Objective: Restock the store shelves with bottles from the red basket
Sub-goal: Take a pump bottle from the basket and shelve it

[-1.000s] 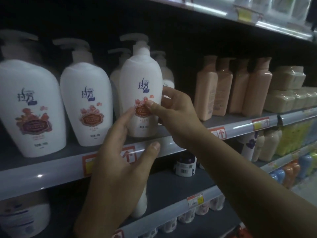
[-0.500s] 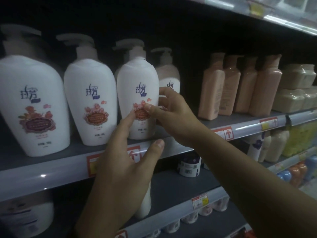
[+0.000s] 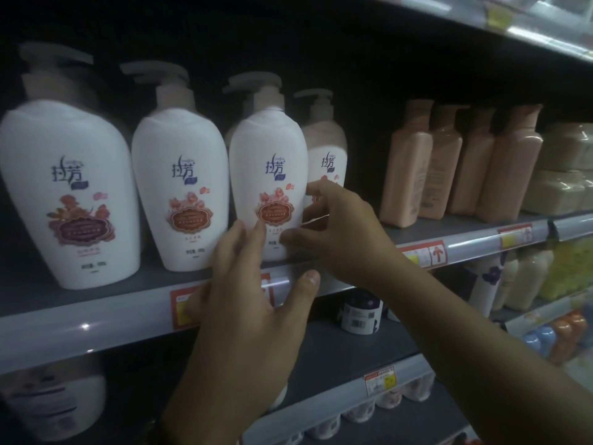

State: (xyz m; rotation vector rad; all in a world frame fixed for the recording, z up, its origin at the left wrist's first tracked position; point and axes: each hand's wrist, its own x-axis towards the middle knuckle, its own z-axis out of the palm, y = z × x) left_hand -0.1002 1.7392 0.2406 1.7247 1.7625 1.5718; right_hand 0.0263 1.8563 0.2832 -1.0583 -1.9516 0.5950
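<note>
A white pump bottle [image 3: 268, 159] with a red flower label stands upright on the grey shelf [image 3: 96, 319], third in a row of like bottles. My left hand [image 3: 253, 300] has its fingertips against the bottle's lower front, thumb spread out below the shelf edge. My right hand [image 3: 340, 232] curls around the bottle's lower right side, thumb on the front and fingers behind. Two more white pump bottles [image 3: 179, 187] stand to its left, and a pink-topped one [image 3: 327, 149] stands behind it on the right. The red basket is out of view.
Peach square bottles [image 3: 465, 162] fill the same shelf to the right, with beige jars [image 3: 568, 168] beyond. Price tags [image 3: 423, 253] line the shelf edge. Lower shelves hold small jars [image 3: 359, 313] and coloured bottles [image 3: 558, 332]. Another shelf edge [image 3: 529, 30] runs overhead.
The bottle has settled down and back onto the shelf in line with its neighbours. Both hands slid lower on it, staying in contact; the view shifted slightly left.
</note>
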